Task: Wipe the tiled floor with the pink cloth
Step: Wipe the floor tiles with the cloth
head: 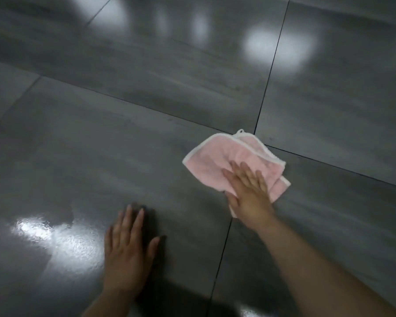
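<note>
At the lower left of the frame, a bright wet sheen is seen on the tiled floor (78,138), with a glossy reflection lying just left of the left hand (126,255). That hand is laid flat on the tile, palm down, fingers spread apart and closed on nothing; it is judged to serve as a brace only.

Toward the centre right, the pink cloth (217,161) is found folded, with a white edging and a small hanging loop at its upper corner, and it lies on the floor beside the crossing of two dark grout lines (270,72). Its long axis is seen to run from the upper left to the lower right of the frame. The right hand (249,193) is pressed flat on the cloth's lower part, fingers extended and slightly apart, nothing being pinched, so the cloth is held by downward pressure alone. Most of the cloth lies up and to the left of this hand, on the side toward the wet patch.

The right hand is plainly the nearer one. A sweep leftward is judged to be the likely move, since the moist area lies that way.
</note>
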Motion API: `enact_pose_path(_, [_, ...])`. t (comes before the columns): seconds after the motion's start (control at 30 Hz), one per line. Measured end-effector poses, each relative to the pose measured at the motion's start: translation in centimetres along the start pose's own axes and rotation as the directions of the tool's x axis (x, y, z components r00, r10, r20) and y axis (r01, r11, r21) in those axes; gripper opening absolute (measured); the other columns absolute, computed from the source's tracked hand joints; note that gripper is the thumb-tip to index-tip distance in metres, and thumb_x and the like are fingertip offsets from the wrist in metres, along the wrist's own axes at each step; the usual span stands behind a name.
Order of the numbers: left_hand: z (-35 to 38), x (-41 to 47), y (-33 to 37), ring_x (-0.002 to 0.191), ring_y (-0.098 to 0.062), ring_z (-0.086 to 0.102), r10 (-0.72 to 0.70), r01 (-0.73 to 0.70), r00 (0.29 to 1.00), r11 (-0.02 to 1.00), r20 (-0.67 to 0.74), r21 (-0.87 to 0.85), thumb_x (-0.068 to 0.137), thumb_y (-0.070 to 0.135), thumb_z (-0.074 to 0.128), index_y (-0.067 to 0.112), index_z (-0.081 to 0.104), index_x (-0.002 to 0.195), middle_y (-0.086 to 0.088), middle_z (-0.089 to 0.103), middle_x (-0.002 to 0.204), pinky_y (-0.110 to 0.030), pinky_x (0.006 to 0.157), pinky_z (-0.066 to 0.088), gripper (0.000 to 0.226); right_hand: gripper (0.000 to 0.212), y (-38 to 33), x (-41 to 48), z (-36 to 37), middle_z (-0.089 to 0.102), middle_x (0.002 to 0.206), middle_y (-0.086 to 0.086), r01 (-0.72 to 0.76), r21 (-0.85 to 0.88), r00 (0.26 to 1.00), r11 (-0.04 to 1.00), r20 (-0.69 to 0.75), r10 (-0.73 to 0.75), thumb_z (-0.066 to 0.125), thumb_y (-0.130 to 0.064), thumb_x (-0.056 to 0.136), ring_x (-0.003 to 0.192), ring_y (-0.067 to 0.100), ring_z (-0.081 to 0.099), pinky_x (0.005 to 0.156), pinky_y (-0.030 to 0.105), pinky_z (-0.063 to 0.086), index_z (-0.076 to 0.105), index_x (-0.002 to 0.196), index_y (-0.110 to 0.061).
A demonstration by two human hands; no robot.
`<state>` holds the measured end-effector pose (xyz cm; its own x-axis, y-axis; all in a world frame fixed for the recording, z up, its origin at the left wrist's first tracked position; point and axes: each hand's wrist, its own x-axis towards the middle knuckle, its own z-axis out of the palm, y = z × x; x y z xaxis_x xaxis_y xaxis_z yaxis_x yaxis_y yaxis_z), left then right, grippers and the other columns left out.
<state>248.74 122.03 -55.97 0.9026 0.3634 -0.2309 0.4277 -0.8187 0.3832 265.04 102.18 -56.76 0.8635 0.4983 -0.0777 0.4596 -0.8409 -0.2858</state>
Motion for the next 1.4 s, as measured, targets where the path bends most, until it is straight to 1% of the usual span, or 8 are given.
enact_pose_path(0.2, [0.1, -1.1, -3.9, 0.132, -0.022, 0.02, -0.108, 0.109, 0.993, 0.994, -0.036, 0.024, 0.086, 0.063, 0.007, 0.007, 0.037, 0.129, -0.017, 0.049, 0.133, -0.018, 0.112, -0.01, 0.077, 0.052, 1.9, 4.3, -1.8, 0.006, 0.157, 0.005, -0.628, 0.173, 0.757, 0.759, -0.089, 0.647, 0.032, -0.028, 0.096, 0.144, 0.025, -0.001, 0.115, 0.042, -0.004, 0.022, 0.146, -0.018])
enact_pose_path(0.37, [0.1, -1.0, -4.1, 0.139, 0.001, -0.015, -0.116, 0.117, 0.993, 0.992, -0.033, 0.055, 0.087, 0.06, 0.006, 0.009, 0.032, 0.132, -0.01, 0.044, 0.135, -0.024, 0.113, -0.007, 0.073, 0.062, -10.9, 4.9, 3.4, 0.029, 0.152, 0.003, -0.096, 0.058, 0.993, 0.994, -0.069, 0.1, 0.026, -0.034, 0.079, 0.141, 0.024, 0.021, 0.108, 0.035, 0.001, 0.04, 0.139, -0.024])
enact_pose_path(0.53, [0.5, -1.0, -4.7, 0.14, -0.001, -0.014, -0.094, 0.104, 0.99, 0.99, -0.104, 0.098, 0.088, 0.059, 0.006, 0.009, 0.034, 0.131, -0.007, 0.043, 0.135, -0.028, 0.113, -0.002, 0.071, 0.056, -12.1, 5.7, 4.0, 0.059, 0.128, 0.007, 0.373, -0.061, 0.928, 0.926, 0.056, -0.369, 0.036, -0.032, 0.072, 0.124, 0.026, 0.043, 0.109, 0.039, 0.014, 0.059, 0.121, -0.019])
enact_pose_path(0.77, [0.5, -1.1, -4.7, 0.139, 0.0, -0.017, -0.086, 0.106, 0.986, 0.984, -0.142, 0.142, 0.088, 0.058, 0.004, 0.011, 0.033, 0.131, -0.011, 0.046, 0.136, -0.027, 0.113, -0.004, 0.069, 0.072, -3.7, 7.0, -0.3, 0.012, 0.156, 0.004, -0.363, 0.079, 0.929, 0.928, -0.043, 0.367, 0.019, -0.04, 0.076, 0.144, 0.026, 0.006, 0.114, 0.041, -0.001, 0.028, 0.144, -0.021])
enact_pose_path(1.03, [0.7, -1.2, -4.7, 0.138, 0.004, -0.015, -0.065, 0.079, 0.982, 0.994, -0.177, 0.074, 0.088, 0.058, 0.006, 0.01, 0.037, 0.126, -0.018, 0.053, 0.13, -0.022, 0.113, -0.007, 0.068, 0.055, -7.5, 2.6, 3.0, 0.057, 0.131, 0.003, 0.504, -0.143, 0.863, 0.852, 0.048, -0.502, 0.035, -0.025, 0.073, 0.127, 0.025, 0.041, 0.104, 0.04, 0.018, 0.04, 0.127, -0.025])
enact_pose_path(1.17, [0.3, -1.3, -4.5, 0.141, -0.007, -0.003, -0.069, 0.082, 0.987, 0.993, -0.143, 0.086, 0.089, 0.057, 0.005, 0.008, 0.038, 0.126, -0.018, 0.051, 0.132, -0.021, 0.113, -0.009, 0.07, 0.058, 1.8, 0.2, -1.0, 0.046, 0.138, 0.02, -0.006, -0.045, 0.999, 0.999, -0.05, 0.003, 0.031, -0.027, 0.077, 0.127, 0.046, 0.039, 0.108, 0.052, 0.019, 0.049, 0.129, -0.011])
enact_pose_path(1.27, [0.1, -1.3, -4.2, 0.128, -0.023, 0.024, -0.075, 0.087, 0.991, 0.991, -0.112, 0.103, 0.089, 0.057, 0.004, 0.008, 0.039, 0.124, -0.02, 0.053, 0.13, -0.021, 0.112, -0.007, 0.07, 0.062, 0.1, -1.6, -0.4, 0.039, 0.142, 0.024, -0.477, 0.095, 0.868, 0.874, -0.108, 0.486, 0.03, -0.027, 0.077, 0.133, 0.047, 0.03, 0.109, 0.055, 0.018, 0.049, 0.13, -0.001])
enact_pose_path(1.4, [0.0, -1.2, -4.1, 0.124, -0.023, 0.028, -0.098, 0.108, 0.99, 0.988, -0.096, 0.106, 0.089, 0.056, 0.004, 0.008, 0.04, 0.123, -0.02, 0.055, 0.129, -0.021, 0.112, -0.008, 0.07, 0.057, -8.8, -3.8, 3.5, 0.061, 0.124, 0.018, -0.125, -0.061, 0.985, 0.99, -0.127, 0.117, 0.034, -0.023, 0.069, 0.119, 0.037, 0.045, 0.098, 0.042, 0.025, 0.05, 0.122, -0.013])
